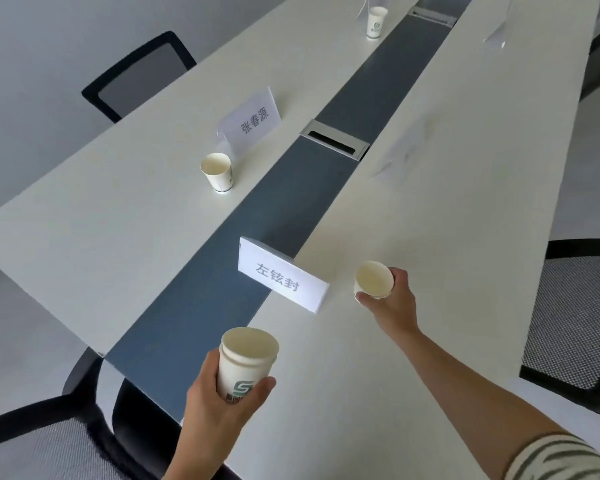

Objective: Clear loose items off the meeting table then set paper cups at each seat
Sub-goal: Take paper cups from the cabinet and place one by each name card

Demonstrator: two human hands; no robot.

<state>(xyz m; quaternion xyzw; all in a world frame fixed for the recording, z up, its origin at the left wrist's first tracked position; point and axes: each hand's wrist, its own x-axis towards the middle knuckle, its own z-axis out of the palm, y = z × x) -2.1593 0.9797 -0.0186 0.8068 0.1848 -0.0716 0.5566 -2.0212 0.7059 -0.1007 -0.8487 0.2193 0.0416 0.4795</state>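
My left hand (219,407) grips a stack of white paper cups (246,362) with a green logo, held above the near end of the white meeting table (413,237). My right hand (390,303) holds a single paper cup (374,279) by its side, low over the table just right of a white name card (284,275). Another paper cup (217,172) stands upright on the left half of the table beside a second name card (250,123). A third cup (376,22) stands far up the table.
A dark blue strip (243,265) runs down the table's middle, with a metal cable hatch (334,140) set in it. Black mesh chairs stand at the left (139,74), near left (42,441) and right (575,323). Clear name-card stands (496,36) sit further along the right half.
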